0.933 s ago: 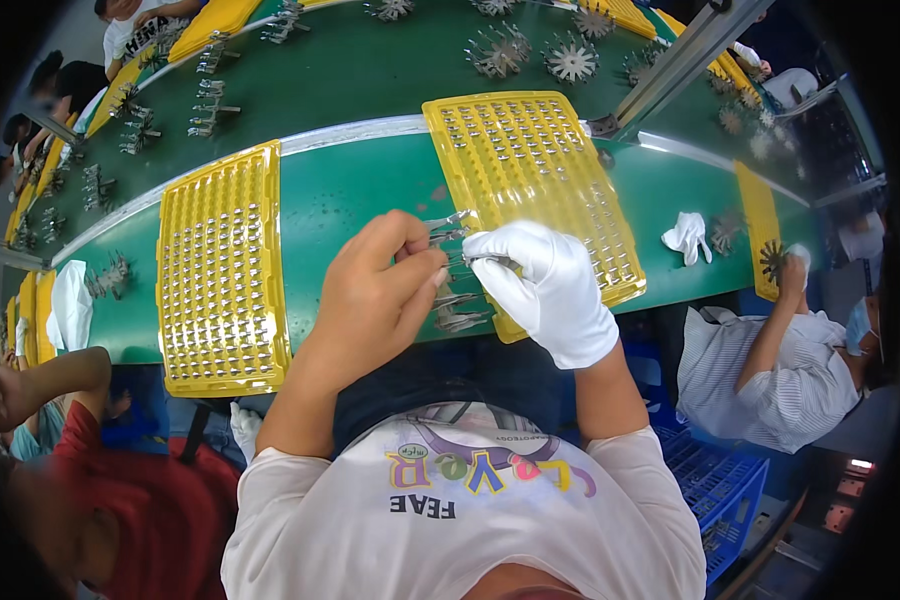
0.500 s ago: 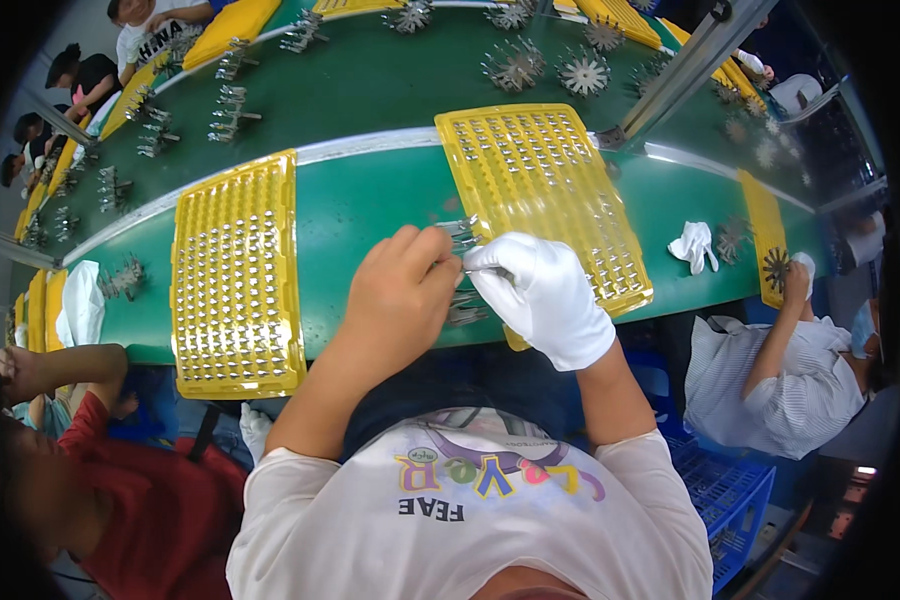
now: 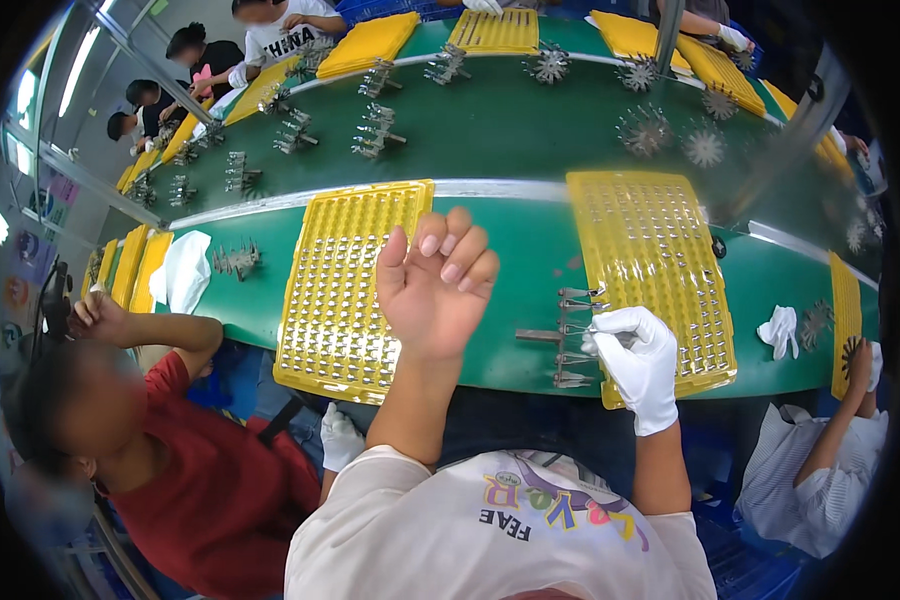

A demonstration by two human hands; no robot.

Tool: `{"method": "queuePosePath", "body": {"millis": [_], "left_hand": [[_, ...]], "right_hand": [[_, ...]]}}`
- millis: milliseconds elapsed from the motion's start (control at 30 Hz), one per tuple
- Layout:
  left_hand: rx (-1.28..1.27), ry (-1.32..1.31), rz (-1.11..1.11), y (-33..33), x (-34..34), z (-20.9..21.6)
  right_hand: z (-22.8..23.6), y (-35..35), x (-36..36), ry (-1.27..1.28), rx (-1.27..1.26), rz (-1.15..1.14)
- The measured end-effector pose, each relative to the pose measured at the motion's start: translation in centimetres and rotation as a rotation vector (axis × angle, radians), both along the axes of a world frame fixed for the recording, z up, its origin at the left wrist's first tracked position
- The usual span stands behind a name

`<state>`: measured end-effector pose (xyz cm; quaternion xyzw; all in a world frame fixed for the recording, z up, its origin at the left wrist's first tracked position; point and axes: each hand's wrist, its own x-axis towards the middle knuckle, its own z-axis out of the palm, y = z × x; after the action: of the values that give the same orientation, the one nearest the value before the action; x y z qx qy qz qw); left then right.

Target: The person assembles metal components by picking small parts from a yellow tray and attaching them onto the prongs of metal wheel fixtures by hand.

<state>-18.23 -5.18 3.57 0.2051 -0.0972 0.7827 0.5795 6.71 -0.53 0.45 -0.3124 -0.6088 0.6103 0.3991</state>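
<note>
My bare left hand (image 3: pixel 438 290) is raised over the right side of the left yellow tray (image 3: pixel 295 345). Its palm faces up, the fingers are loosely curled and apart, and nothing lies in it. A metal rack with several prong-like clips (image 3: pixel 573 362) and a stubby shaft pointing left is at the table's near edge. My right hand (image 3: pixel 638 368), in a white glove, pinches at one of the rack's middle prongs. Whether a small part sits between those fingertips is hidden. Beneath and beyond this hand lies the right yellow tray (image 3: pixel 660 270), holding rows of small shiny metal pieces.
Another pronged rack (image 3: pixel 236 260) and a white cloth (image 3: pixel 183 270) lie at left; a white glove (image 3: pixel 778 332) lies at right. Beyond a pale rail (image 3: pixel 500 188), more racks stand on the green surface. Co-workers sit close on both sides, one in a red shirt (image 3: pixel 205 470).
My left hand has left the rack, moving up and turning palm up with loosened fingers. The right hand stays at the rack. The view has swung left, so the scene sits farther right and lower.
</note>
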Motion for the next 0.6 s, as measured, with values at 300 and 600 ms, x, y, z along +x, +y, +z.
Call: {"method": "queuePosePath", "body": {"millis": [300, 600], "left_hand": [[-0.020, -0.073, 0.013, 0.6, -0.4, -0.1], [-0.196, -0.156, 0.271, 3.9, -3.1, -1.4]], "right_hand": [[-0.2, -0.5, -0.3, -0.040, -0.025, 0.010], [-1.6, -0.8, -0.8, -0.015, -0.039, 0.040]]}}
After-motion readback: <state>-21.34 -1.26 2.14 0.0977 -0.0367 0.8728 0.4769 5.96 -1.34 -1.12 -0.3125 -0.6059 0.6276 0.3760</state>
